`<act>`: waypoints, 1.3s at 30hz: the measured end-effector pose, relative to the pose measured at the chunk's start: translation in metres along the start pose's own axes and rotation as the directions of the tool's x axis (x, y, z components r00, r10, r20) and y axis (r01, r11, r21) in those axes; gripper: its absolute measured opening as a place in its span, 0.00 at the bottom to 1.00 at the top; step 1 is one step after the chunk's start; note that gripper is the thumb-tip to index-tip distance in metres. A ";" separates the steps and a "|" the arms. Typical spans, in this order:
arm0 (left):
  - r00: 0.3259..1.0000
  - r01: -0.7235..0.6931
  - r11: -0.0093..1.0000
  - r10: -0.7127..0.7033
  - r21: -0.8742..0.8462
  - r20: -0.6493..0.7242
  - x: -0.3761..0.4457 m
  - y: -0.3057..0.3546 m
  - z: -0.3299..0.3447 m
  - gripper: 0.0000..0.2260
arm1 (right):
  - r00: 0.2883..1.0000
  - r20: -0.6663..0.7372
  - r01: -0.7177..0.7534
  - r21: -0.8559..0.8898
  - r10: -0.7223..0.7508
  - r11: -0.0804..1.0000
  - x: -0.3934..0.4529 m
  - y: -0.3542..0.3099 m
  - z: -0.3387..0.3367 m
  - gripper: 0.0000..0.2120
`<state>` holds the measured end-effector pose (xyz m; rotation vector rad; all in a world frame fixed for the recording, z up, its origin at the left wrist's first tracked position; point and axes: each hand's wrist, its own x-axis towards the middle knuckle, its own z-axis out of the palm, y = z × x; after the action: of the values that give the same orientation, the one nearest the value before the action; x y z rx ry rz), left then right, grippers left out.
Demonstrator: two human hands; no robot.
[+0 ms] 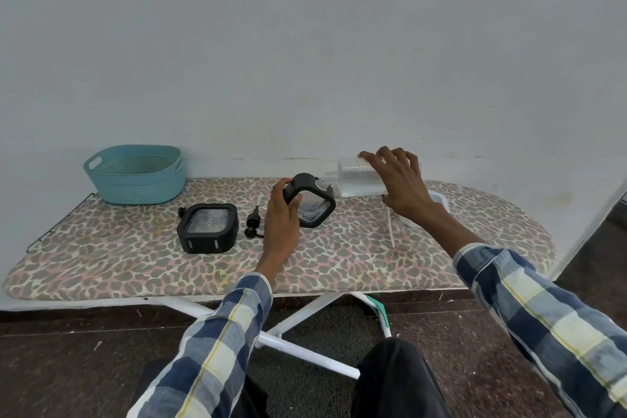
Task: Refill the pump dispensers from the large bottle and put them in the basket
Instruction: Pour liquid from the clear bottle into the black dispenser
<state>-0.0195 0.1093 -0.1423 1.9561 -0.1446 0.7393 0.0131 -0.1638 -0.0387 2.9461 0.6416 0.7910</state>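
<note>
My left hand [281, 214] grips a black-framed clear dispenser [315, 204], tilted, with its top opening turned to the right. My right hand [402, 183] holds the large clear bottle [356, 180] on its side, its open neck touching the dispenser's opening. A second black dispenser [207, 227] lies flat on the board to the left. One black pump head [252, 222] with its tube lies between the two dispensers. The teal basket [135, 173] stands at the board's far left, with nothing showing inside.
All of it rests on an ironing board with a leopard-print cover [135, 268], pushed against a white wall. A white cap or pump part [441, 200] and a thin white tube [391, 227] lie under my right forearm. The board's white legs cross over the dark floor.
</note>
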 end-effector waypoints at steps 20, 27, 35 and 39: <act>0.999 0.033 0.999 -0.033 -0.013 0.000 -0.001 0.006 -0.003 0.17 | 0.998 -0.023 -0.050 0.113 0.053 0.992 -0.005 -0.006 0.015 0.51; 0.996 0.085 0.996 -0.085 -0.006 -0.031 -0.004 0.007 -0.004 0.17 | 0.992 -0.016 -0.117 0.290 0.127 0.950 -0.010 -0.017 0.031 0.51; 0.957 0.285 0.959 -0.285 -0.010 -0.049 -0.004 0.012 -0.003 0.15 | 0.948 -0.055 -0.222 0.586 0.312 0.779 -0.005 -0.031 0.046 0.50; 0.955 0.296 0.955 -0.296 0.002 -0.031 -0.004 0.014 -0.003 0.10 | 0.878 0.003 -0.332 0.724 0.478 0.605 0.002 -0.035 0.054 0.54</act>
<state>-0.0298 0.1040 -0.1329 1.9167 0.1680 0.5705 0.0276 -0.1267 -0.0888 3.8684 0.2966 1.0720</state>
